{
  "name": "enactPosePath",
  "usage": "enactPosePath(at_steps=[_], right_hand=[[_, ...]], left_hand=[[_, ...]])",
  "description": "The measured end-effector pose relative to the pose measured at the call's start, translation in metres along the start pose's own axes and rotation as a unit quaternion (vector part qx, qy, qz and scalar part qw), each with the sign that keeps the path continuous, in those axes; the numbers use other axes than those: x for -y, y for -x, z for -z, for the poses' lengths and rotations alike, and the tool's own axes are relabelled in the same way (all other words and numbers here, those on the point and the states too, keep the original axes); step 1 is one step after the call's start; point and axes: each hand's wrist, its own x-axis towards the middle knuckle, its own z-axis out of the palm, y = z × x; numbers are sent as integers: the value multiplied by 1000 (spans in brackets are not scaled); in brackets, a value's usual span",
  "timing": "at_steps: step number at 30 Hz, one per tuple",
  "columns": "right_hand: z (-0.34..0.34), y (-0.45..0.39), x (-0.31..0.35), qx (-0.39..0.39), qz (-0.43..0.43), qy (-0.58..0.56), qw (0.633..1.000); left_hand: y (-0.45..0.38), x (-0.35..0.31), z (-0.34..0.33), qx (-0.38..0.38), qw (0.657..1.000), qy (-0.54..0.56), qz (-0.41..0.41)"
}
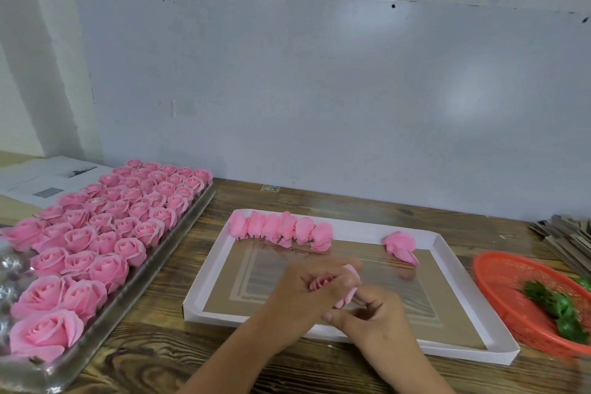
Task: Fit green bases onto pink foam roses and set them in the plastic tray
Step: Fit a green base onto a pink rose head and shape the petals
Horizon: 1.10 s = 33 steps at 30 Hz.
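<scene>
Left hand (307, 289) fingers curled round pink foam rose (321, 282), soft layered petals, bloom facing up. Right hand (372, 313) fingers pinching at rose underside; green base there too hidden to tell. Both hands over white-rimmed flat tray (444, 253), glossy clear centre; row of roses (281, 229) lying along far rim, loose rose (401, 246) near right corner. Clear plastic tray (179, 233) left, packed with upright roses. Orange mesh basket (499, 278) right, green bases (559, 307) inside. Wood-grain bench (153, 349) bare near front edge.
</scene>
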Motion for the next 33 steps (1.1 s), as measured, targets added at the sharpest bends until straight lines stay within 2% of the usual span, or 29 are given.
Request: enactPosePath(at_steps=[5, 7, 9, 11, 13, 19, 26, 33], right_hand=[[1, 2, 3, -10, 27, 29, 999], [1, 2, 3, -24, 30, 13, 999], [0, 1, 4, -35, 31, -13, 999], [2, 0, 2, -45, 29, -52, 997], [3, -2, 0, -67, 24, -76, 995], [4, -2, -7, -135, 49, -20, 989], [1, -3, -3, -145, 75, 18, 986], [-1, -4, -12, -143, 83, 62, 984]], left_hand=[[1, 5, 2, 24, 999, 5, 44], [0, 2, 3, 27, 998, -13, 57], [0, -2, 4, 65, 996, -18, 56], [0, -2, 5, 92, 992, 7, 89], [1, 1, 4, 79, 989, 9, 122], [-1, 7, 3, 18, 995, 0, 101], [-2, 8, 2, -10, 997, -2, 75], [0, 7, 6, -50, 995, -59, 69]])
